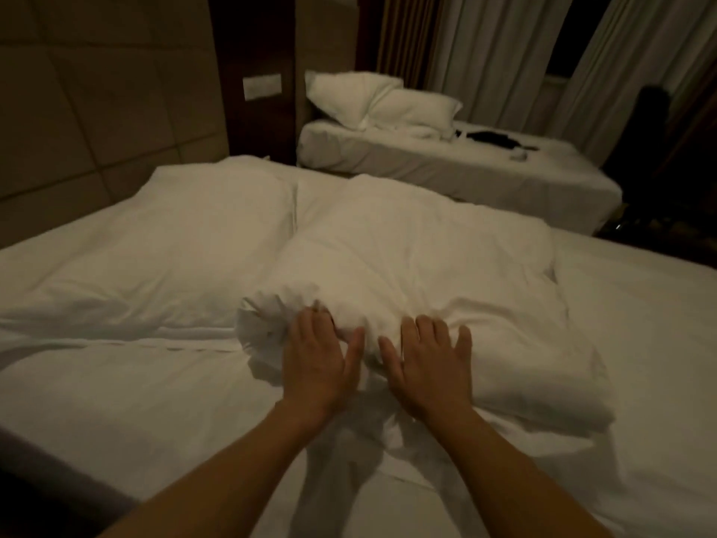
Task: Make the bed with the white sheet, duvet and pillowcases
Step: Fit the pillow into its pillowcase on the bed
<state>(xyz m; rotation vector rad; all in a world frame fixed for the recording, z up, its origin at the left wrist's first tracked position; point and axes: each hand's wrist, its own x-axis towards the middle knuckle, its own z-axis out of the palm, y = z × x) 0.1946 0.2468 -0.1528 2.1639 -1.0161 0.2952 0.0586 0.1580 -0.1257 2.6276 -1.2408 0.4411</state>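
Two bare hands are seen at lower centre of the frame, both laid on the near end of a white pillow (pixel 411 273). The left hand (pixel 314 355) is placed palm down at the bunched left corner of that pillow, with its fingertips sunk into the gathered cloth; whether the cloth is gripped cannot be told. The right hand (pixel 426 359) is pressed flat on the pillow just beside the left, with its fingers straight and spread, holding nothing. The pillow is set at centre frame on the white sheet (pixel 135 401), which is spread over the bed and is creased around the forearms. A second pillow (pixel 155 246) is laid at left of frame, touching the first along its long edge. A padded headboard (pixel 97 102) is seen at upper left. A second bed (pixel 446 168) is located at upper right, well apart, with two pillows (pixel 380 99) at its head and a dark item (pixel 492 139) on its sheet. Curtains (pixel 496 40) are hung behind it.
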